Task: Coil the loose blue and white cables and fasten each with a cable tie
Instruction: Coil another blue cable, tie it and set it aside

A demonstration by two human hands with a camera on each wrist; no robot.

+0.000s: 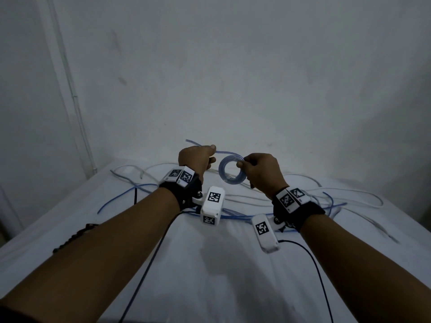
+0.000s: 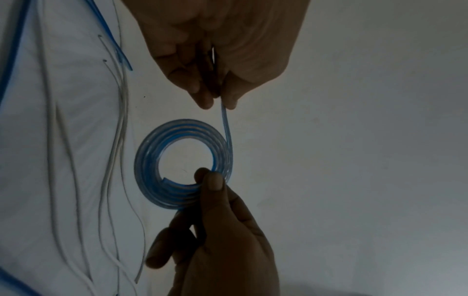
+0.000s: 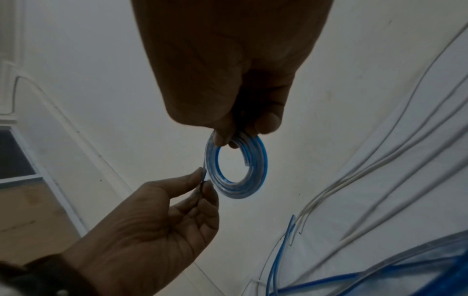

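A translucent blue cable is wound into a small flat coil held in the air above the white table. My right hand pinches the coil's right edge between thumb and fingers. My left hand pinches the straight tail of the same cable just left of the coil, and the free end sticks out past it. In the left wrist view the coil hangs between the left hand above and the right hand below. The right wrist view shows the coil, the right hand and the left hand.
Loose white cables and loose blue cables sprawl over the table beneath and behind the hands. Dark strips lie near the table's left edge. A wall stands close behind the table. Black wrist-camera leads trail toward me.
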